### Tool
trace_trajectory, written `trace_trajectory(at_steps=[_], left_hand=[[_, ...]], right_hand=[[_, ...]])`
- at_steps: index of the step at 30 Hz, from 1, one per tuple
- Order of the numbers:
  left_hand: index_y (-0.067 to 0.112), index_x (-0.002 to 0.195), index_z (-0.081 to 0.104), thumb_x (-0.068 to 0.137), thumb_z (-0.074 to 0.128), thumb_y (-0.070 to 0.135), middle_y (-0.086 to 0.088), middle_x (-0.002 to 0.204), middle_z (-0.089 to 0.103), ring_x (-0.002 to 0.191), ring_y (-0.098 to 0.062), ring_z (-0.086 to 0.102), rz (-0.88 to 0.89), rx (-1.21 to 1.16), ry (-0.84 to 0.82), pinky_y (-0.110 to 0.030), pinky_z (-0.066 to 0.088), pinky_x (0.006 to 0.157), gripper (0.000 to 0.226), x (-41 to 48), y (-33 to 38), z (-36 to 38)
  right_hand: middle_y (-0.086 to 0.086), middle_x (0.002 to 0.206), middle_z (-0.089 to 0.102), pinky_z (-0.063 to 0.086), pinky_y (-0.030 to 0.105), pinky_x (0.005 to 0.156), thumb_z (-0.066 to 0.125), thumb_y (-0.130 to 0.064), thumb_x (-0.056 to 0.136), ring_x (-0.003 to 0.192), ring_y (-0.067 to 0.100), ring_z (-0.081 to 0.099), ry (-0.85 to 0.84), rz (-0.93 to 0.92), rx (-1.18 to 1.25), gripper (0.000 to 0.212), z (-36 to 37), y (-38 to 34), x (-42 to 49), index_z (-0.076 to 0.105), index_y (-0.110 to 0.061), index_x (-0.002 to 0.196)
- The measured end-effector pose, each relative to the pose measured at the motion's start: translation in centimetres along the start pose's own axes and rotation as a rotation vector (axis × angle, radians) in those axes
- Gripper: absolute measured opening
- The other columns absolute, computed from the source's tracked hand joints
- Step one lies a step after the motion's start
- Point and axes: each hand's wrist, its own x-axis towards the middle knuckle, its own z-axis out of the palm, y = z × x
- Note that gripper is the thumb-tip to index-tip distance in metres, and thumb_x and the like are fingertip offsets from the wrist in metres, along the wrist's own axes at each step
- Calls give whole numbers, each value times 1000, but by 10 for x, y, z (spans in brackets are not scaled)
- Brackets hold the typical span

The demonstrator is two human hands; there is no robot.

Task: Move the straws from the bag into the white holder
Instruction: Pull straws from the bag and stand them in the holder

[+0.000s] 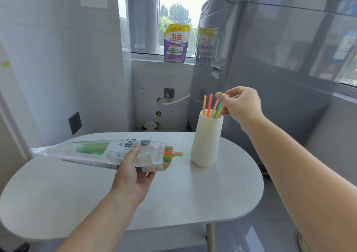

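Seating a straw is the step in hand. The right hand [240,102] pinches a green straw [219,110] above the white holder [207,141], its lower end already inside the rim among several others. Release only once the straw leans against the wall. The left hand [133,171] grips the bag [96,153] just above the table [173,199], mouth toward the holder; keep it level so the remaining straws [170,156], protruding from the mouth, stay in.

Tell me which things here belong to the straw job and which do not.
Job: bag; straws in its mouth; straws already in the holder; left hand; right hand.

Not job: table; detergent pouch; washing machine; wall socket.
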Motion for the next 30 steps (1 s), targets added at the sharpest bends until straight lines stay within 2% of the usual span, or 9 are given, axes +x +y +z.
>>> trace_trajectory(at_steps=[2, 4, 8, 11, 14, 18, 22, 26, 30], left_hand=[[29, 119, 65, 93, 71, 22, 2, 95, 83, 95, -18, 77, 4, -14, 2, -32, 64, 64, 27, 0, 1, -1], [28, 123, 65, 93, 71, 22, 2, 93, 83, 89, -17, 79, 8, -27, -6, -33, 64, 63, 31, -1, 3, -1], [28, 129, 63, 93, 71, 22, 2, 97, 82, 93, -18, 78, 19, -29, -12, -34, 64, 65, 37, -2, 6, -1], [27, 126, 65, 93, 71, 22, -1, 108, 81, 94, -18, 78, 23, -24, -17, -34, 64, 63, 34, -4, 8, 1], [27, 130, 64, 92, 73, 23, -1, 110, 81, 98, -19, 77, 35, -13, -32, -34, 64, 65, 39, -7, 9, 4], [29, 123, 66, 89, 76, 25, 0, 103, 81, 92, -18, 78, 58, 36, -50, -34, 63, 63, 36, -8, 9, 6], [29, 117, 70, 88, 77, 27, 2, 97, 82, 85, -15, 79, 76, 98, -93, -30, 60, 59, 29, -10, 6, 9], [31, 116, 69, 89, 76, 26, 1, 101, 82, 88, -16, 79, 73, 104, -98, -30, 61, 59, 28, -10, 3, 9], [30, 116, 69, 90, 75, 25, 1, 100, 82, 89, -17, 79, 75, 106, -85, -31, 61, 59, 28, -10, 1, 9]], right_hand=[[9, 93, 72, 65, 41, 73, 82, -34, 84, 58, 17, 74, 14, 14, 8, 41, 1, 1, -5, 65, -10, 112], [9, 99, 69, 63, 43, 78, 81, -37, 83, 67, 21, 75, 69, 5, 10, 45, 0, 1, -12, 60, -14, 117], [2, 81, 65, 60, 46, 75, 68, -42, 91, 72, 24, 70, 177, -52, 65, 24, 6, -3, -48, 57, -20, 93], [0, 72, 61, 57, 41, 66, 55, -40, 98, 62, 19, 62, 12, 48, 164, 30, 28, 3, -85, 58, -16, 81], [3, 75, 57, 48, 26, 46, 45, -40, 104, 49, 10, 55, -211, 246, 280, 37, 50, 14, -122, 60, -10, 87], [5, 82, 61, 49, 28, 51, 37, -51, 104, 55, 13, 57, -395, 319, 235, 43, 69, 25, -145, 62, -16, 100], [2, 71, 60, 44, 27, 47, 46, -47, 103, 47, 10, 51, -401, 249, 286, 34, 77, 25, -148, 65, -19, 98], [-4, 61, 59, 42, 29, 51, 53, -39, 102, 53, 10, 50, -342, 205, 283, 25, 80, 28, -147, 67, -19, 94], [-9, 55, 60, 40, 25, 44, 58, -36, 100, 41, 3, 47, -344, 188, 311, 22, 80, 28, -147, 67, -18, 90]])
